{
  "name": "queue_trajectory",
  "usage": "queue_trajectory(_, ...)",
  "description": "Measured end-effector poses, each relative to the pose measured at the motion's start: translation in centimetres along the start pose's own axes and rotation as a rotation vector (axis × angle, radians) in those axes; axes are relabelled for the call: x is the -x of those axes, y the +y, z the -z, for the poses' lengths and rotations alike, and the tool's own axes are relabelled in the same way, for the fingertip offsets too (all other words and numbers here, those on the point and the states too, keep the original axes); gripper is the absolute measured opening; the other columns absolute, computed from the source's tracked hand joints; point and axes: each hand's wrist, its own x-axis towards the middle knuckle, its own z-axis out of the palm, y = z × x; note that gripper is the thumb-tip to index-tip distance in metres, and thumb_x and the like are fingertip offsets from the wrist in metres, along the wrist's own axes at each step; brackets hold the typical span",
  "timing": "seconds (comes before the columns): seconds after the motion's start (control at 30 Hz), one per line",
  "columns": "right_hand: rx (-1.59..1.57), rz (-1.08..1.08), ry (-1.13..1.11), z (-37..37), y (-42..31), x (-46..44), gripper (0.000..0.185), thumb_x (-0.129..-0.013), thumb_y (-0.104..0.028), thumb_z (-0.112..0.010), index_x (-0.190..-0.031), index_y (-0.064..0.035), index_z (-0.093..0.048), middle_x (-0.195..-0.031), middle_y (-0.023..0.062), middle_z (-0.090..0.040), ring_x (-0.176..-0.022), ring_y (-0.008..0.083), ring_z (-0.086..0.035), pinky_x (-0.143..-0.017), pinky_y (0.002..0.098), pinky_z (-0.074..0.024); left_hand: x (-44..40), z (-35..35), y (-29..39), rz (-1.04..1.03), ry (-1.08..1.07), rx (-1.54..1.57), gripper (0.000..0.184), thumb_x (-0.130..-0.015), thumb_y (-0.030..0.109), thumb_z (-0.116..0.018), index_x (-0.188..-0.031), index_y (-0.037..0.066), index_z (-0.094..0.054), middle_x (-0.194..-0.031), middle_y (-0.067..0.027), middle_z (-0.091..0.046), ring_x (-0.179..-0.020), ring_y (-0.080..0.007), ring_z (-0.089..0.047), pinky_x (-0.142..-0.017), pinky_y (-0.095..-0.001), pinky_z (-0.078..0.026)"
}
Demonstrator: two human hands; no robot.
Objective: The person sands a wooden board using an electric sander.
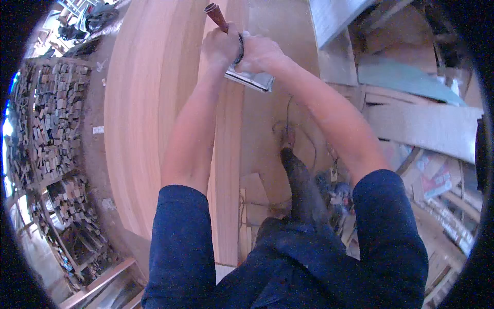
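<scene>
Both of my hands are closed together at the top of the head view, over the right-hand edge of a long wooden panel (149, 103). My left hand (220, 47) grips a hand tool's brown tubular end (216, 16), which sticks out above the fist. Beside it, my right hand (259, 53) wraps over the same tool. A silver, flat-edged base (250, 80) shows below the right hand. Between the hands runs a dark, beaded-looking band (240, 49). My fingers hide the tool's middle, so its exact kind cannot be made out.
Stacked wood offcuts (59, 113) fill a rack on the left. Boards and sheets (422, 123) lean in a cluttered pile on the right. A dark cord (314, 141) lies on the floor near my foot (288, 141).
</scene>
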Motion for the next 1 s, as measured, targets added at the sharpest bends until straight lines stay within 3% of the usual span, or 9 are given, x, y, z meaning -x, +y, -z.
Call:
queue_trajectory(0.3, -0.183, 0.041, 0.038, 3.9, 8.6, -22.6, 0.065, -0.065, -0.036, -0.075, -0.122, -0.0080, -0.059, -0.105, 0.0180, -0.071, -0.101, 0.0369, -0.068, -0.088, 0.0468, -0.0558, -23.0, -7.3, 3.0, -0.051, 0.007, -0.068, 0.069, -0.095, 0.055, -0.034, -0.096, -0.001, -0.074, -0.095, -0.0263, -0.071, -0.094, -0.0445, -0.068, -0.092, -0.0525, -0.050)
queue_trajectory(0.4, -0.329, 0.283, 0.188, 6.6, 10.7, -26.8, 0.073, -0.064, -0.023, -0.081, -0.127, -0.0014, -0.053, -0.103, 0.0265, -0.069, -0.092, 0.0427, -0.069, -0.081, 0.0484, -0.0573, -30.4, -10.9, 0.5, -0.790, 0.129, -0.526, 0.060, -0.095, 0.051, -0.043, -0.098, -0.002, -0.069, -0.096, -0.0284, -0.070, -0.096, -0.0442, -0.068, -0.084, -0.0538, -0.051)
queue_trajectory(0.47, -0.074, -0.093, -0.109, 10.9, 10.0, -28.2, 0.080, -0.069, -0.041, -0.078, -0.139, -0.0128, -0.050, -0.120, 0.0198, -0.068, -0.108, 0.0324, -0.068, -0.091, 0.0404, -0.0555, -31.7, -9.3, 6.6, 0.042, -0.190, 0.408, 0.041, -0.088, 0.052, -0.067, -0.083, 0.011, -0.072, -0.076, -0.0143, -0.072, -0.068, -0.0359, -0.070, -0.066, -0.0478, -0.056)
queue_trajectory(0.57, -0.222, 0.008, -0.009, 12.5, 10.3, -25.2, 0.083, -0.066, -0.039, -0.080, -0.133, -0.0022, -0.049, -0.123, 0.0238, -0.065, -0.110, 0.0343, -0.066, -0.093, 0.0417, -0.0542, -28.5, -6.6, 9.4, 0.061, -0.099, 0.117, 0.029, -0.089, 0.036, -0.070, -0.084, 0.008, -0.072, -0.070, -0.0084, -0.067, -0.058, -0.0216, -0.065, -0.053, -0.0379, -0.051)
queue_trajectory(0.6, -0.321, 0.290, 0.289, 6.0, 12.0, -26.8, 0.075, -0.065, -0.020, -0.080, -0.132, -0.0061, -0.049, -0.100, 0.0259, -0.069, -0.091, 0.0431, -0.069, -0.079, 0.0496, -0.0572, -26.4, -6.5, 8.7, -0.029, -0.110, -0.061, 0.043, -0.092, 0.044, -0.057, -0.093, 0.004, -0.070, -0.079, -0.0175, -0.068, -0.073, -0.0320, -0.067, -0.065, -0.0456, -0.051)
queue_trajectory(0.63, -0.345, 0.171, 0.228, 4.3, 11.1, -24.7, 0.069, -0.066, -0.025, -0.080, -0.127, -0.0059, -0.054, -0.101, 0.0231, -0.070, -0.094, 0.0426, -0.068, -0.081, 0.0507, -0.0559, -23.8, -6.4, 7.6, -0.117, -0.117, -0.242, 0.058, -0.095, 0.052, -0.045, -0.102, -0.001, -0.067, -0.089, -0.0266, -0.070, -0.088, -0.0425, -0.069, -0.076, -0.0534, -0.051)
queue_trajectory(0.77, -0.695, -0.037, 0.085, 0.4, 8.7, -10.6, 0.078, -0.072, -0.011, -0.075, -0.143, -0.0098, -0.042, -0.109, 0.0240, -0.067, -0.102, 0.0462, -0.064, -0.087, 0.0526, -0.0533, -9.7, -4.8, 7.0, -0.298, -0.060, -0.235, 0.025, -0.083, 0.031, -0.067, -0.074, 0.008, -0.063, -0.075, -0.0159, -0.063, -0.076, -0.0363, -0.065, -0.067, -0.0503, -0.050)
queue_trajectory(0.9, -0.844, -0.076, 0.225, -9.8, 6.5, 5.8, 0.080, -0.077, -0.031, -0.077, -0.145, -0.0101, -0.040, -0.130, 0.0138, -0.061, -0.120, 0.0396, -0.057, -0.103, 0.0493, -0.0440, 6.6, -3.2, 5.7, -0.436, -0.563, -0.341, 0.012, -0.079, 0.020, -0.061, -0.080, 0.008, -0.063, -0.086, -0.0140, -0.059, -0.085, -0.0326, -0.059, -0.071, -0.0470, -0.047)
queue_trajectory(1.0, -0.914, -0.161, -0.006, -12.9, 5.8, 11.5, 0.074, -0.070, -0.032, -0.084, -0.131, -0.0107, -0.050, -0.112, 0.0135, -0.065, -0.103, 0.0360, -0.065, -0.087, 0.0442, -0.0536, 12.7, -0.4, 5.6, -0.402, -0.691, -0.258, 0.025, -0.085, 0.024, -0.065, -0.100, 0.005, -0.065, -0.096, -0.0119, -0.061, -0.095, -0.0299, -0.061, -0.083, -0.0426, -0.050)
